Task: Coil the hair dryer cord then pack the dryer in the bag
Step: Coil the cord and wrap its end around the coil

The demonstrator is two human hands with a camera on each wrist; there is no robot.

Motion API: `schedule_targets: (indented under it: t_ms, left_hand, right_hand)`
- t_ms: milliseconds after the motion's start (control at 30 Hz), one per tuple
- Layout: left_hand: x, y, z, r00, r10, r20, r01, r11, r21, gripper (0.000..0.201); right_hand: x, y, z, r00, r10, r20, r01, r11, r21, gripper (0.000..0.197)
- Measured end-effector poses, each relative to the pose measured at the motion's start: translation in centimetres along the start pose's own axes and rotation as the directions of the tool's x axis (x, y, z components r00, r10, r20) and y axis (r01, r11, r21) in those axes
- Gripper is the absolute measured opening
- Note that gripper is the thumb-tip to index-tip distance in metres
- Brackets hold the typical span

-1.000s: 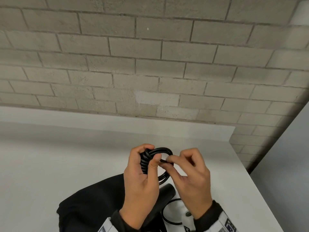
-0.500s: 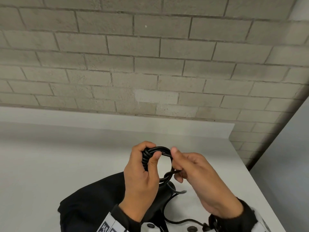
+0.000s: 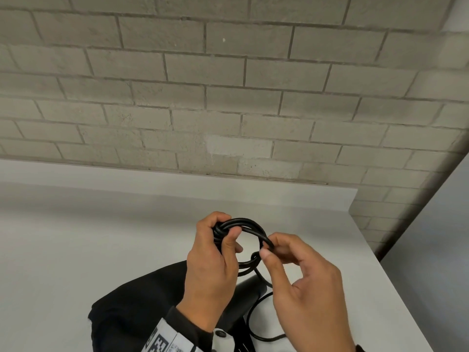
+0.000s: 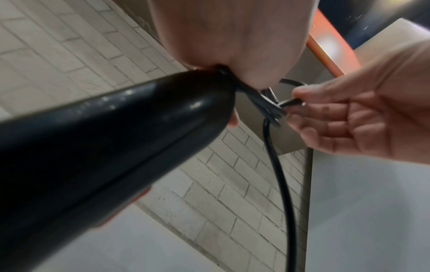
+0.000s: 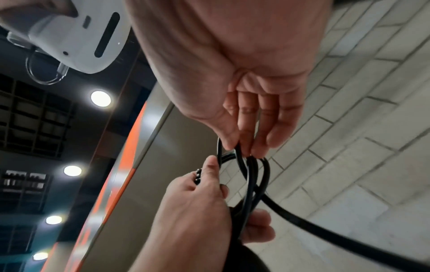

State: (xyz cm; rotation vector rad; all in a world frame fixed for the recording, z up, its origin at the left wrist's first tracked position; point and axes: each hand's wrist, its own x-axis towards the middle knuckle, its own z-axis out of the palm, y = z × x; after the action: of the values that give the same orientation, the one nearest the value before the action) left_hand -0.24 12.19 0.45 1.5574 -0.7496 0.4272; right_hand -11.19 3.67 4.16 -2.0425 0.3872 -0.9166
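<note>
Above the white table [image 3: 76, 250] my left hand [image 3: 215, 252] grips a bundle of black cord loops [image 3: 243, 222]. My right hand [image 3: 269, 250] pinches one strand of the cord at the loop's right side, thumb against forefinger. In the right wrist view the cord [image 5: 251, 176] hangs in several loops from the right hand [image 5: 242, 147], with the left hand [image 5: 204, 185] below. The black hair dryer [image 3: 250, 290] lies under my hands, mostly hidden; its body [image 4: 104, 147] fills the left wrist view. A slack length of cord [image 3: 256, 326] trails to the bottom edge. The black bag [image 3: 137, 308] lies beneath my left wrist.
A grey brick wall [image 3: 228, 97] stands right behind the table. The table's right edge [image 3: 396, 280] runs diagonally toward me, with a grey floor or panel beyond it. A raised white ledge [image 3: 177, 181] lines the back of the table.
My right hand has come back up from below the coil and now pinches a strand at the loop's right side. The loop looks wider. My left hand has kept its grip.
</note>
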Motion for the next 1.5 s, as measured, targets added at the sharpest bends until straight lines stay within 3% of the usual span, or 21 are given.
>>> schedule_targets:
  t_ms: [133, 333, 367, 433, 500, 533, 600, 667, 867, 933, 1000, 1067, 1100, 1167, 1200, 1233, 1267, 1333, 1367, 1433, 1500]
  left_hand:
    - [0.0, 0.4, 0.3, 0.998, -0.037, -0.045, 0.035, 0.998, -0.053, 0.023]
    - [0.3, 0.3, 0.4, 0.994, -0.040, -0.102, 0.034, 0.998, -0.056, 0.019]
    - [0.5, 0.3, 0.3, 0.993, -0.044, -0.112, 0.037, 0.998, -0.058, 0.017]
    - [0.8, 0.2, 0.2, 0.991, -0.047, -0.128, 0.040, 0.998, -0.057, 0.014]
    - [0.9, 0.1, 0.1, 0.989, -0.063, -0.131, 0.055, 0.996, -0.064, 0.009]
    - [0.9, 0.0, 0.1, 0.990, -0.063, -0.126, 0.055, 0.996, -0.066, 0.007]
    - [0.7, -0.1, 0.2, 0.993, -0.049, -0.106, 0.042, 0.997, -0.060, 0.006]
    - [0.6, -0.1, 0.1, 0.995, -0.048, -0.090, 0.042, 0.997, -0.064, 0.009]
    - [0.8, -0.1, -0.7, 0.996, -0.088, -0.011, 0.086, 0.988, -0.131, 0.012]
    - [0.7, -0.2, -0.7, 0.996, -0.091, 0.012, 0.091, 0.987, -0.135, 0.012]
    - [0.6, -0.3, -0.7, 0.995, -0.097, 0.016, 0.098, 0.984, -0.148, 0.012]
    - [0.6, -0.4, -0.7, 0.996, -0.086, 0.019, 0.088, 0.985, -0.149, 0.015]
    - [0.6, -0.4, -0.7, 0.997, -0.081, 0.017, 0.082, 0.986, -0.147, 0.015]
    - [0.6, -0.5, -0.8, 0.997, -0.079, 0.004, 0.078, 0.986, -0.150, 0.013]
    - [0.6, -0.6, -0.7, 0.997, -0.075, -0.001, 0.074, 0.986, -0.149, 0.012]
    - [0.6, -0.6, -0.6, 0.997, -0.073, -0.006, 0.072, 0.987, -0.146, 0.012]
    - [0.6, -0.7, -0.6, 0.997, -0.076, -0.015, 0.073, 0.987, -0.144, 0.012]
    - [0.7, -0.8, -0.6, 0.996, -0.078, -0.033, 0.072, 0.986, -0.149, 0.012]
    - [0.7, -0.8, -0.7, 0.997, -0.073, -0.041, 0.066, 0.986, -0.153, 0.012]
    - [0.6, -0.9, -0.7, 0.997, -0.058, -0.055, 0.049, 0.987, -0.154, 0.014]
    - [0.7, -0.9, -0.7, 0.997, -0.053, -0.059, 0.044, 0.988, -0.148, 0.015]
  right_hand:
    - [0.8, -0.5, -0.8, 0.934, 0.259, 0.244, -0.337, 0.864, 0.375, 0.009]
    - [1.1, 0.2, -2.2, 0.747, 0.206, 0.632, -0.661, 0.330, 0.674, 0.030]
    - [0.8, 0.6, -2.3, 0.752, 0.165, 0.639, -0.652, 0.335, 0.680, 0.036]
    - [0.2, 1.6, -2.2, 0.818, 0.114, 0.563, -0.526, 0.543, 0.654, 0.044]
    - [-0.7, 3.3, -1.8, 0.921, 0.084, 0.380, -0.298, 0.780, 0.550, 0.034]
    - [-1.0, 3.8, -1.5, 0.955, 0.064, 0.289, -0.220, 0.805, 0.551, 0.024]
    - [-1.8, 4.6, -0.7, 0.973, 0.073, 0.217, -0.199, 0.739, 0.644, 0.018]
    - [-2.3, 5.2, -0.5, 0.962, 0.144, 0.232, -0.271, 0.595, 0.756, 0.032]
    - [-1.8, 6.1, -3.5, 0.866, 0.342, 0.364, -0.484, 0.399, 0.779, 0.072]
    - [-1.6, 6.6, -5.0, 0.824, 0.356, 0.441, -0.564, 0.434, 0.702, 0.074]
    - [-1.2, 7.3, -6.7, 0.800, 0.332, 0.499, -0.586, 0.611, 0.533, 0.068]
    - [-0.8, 8.4, -7.4, 0.837, 0.261, 0.480, -0.444, 0.838, 0.318, 0.063]
    - [-0.3, 9.5, -7.1, 0.863, 0.263, 0.432, -0.409, 0.865, 0.290, 0.059]
    - [-1.5, 11.2, -6.3, 0.879, 0.231, 0.418, -0.423, 0.781, 0.459, 0.043]
    - [-2.4, 11.2, -6.3, 0.889, 0.071, 0.452, -0.390, 0.636, 0.666, 0.028]
    - [-2.7, 11.4, -5.9, 0.895, -0.076, 0.439, -0.376, 0.399, 0.836, 0.022]
    - [-2.8, 11.8, -5.9, 0.912, -0.082, 0.401, -0.377, 0.211, 0.902, 0.035]
    - [-4.0, 13.1, -5.5, 0.906, 0.039, 0.422, -0.423, 0.067, 0.904, 0.051]
    - [-4.0, 13.2, -5.8, 0.886, 0.087, 0.455, -0.461, 0.062, 0.885, 0.048]
    - [-4.2, 12.7, -5.6, 0.851, 0.057, 0.523, -0.512, 0.319, 0.798, 0.019]
    - [-4.3, 13.1, -7.4, 0.777, 0.321, 0.541, -0.602, 0.630, 0.490, 0.052]
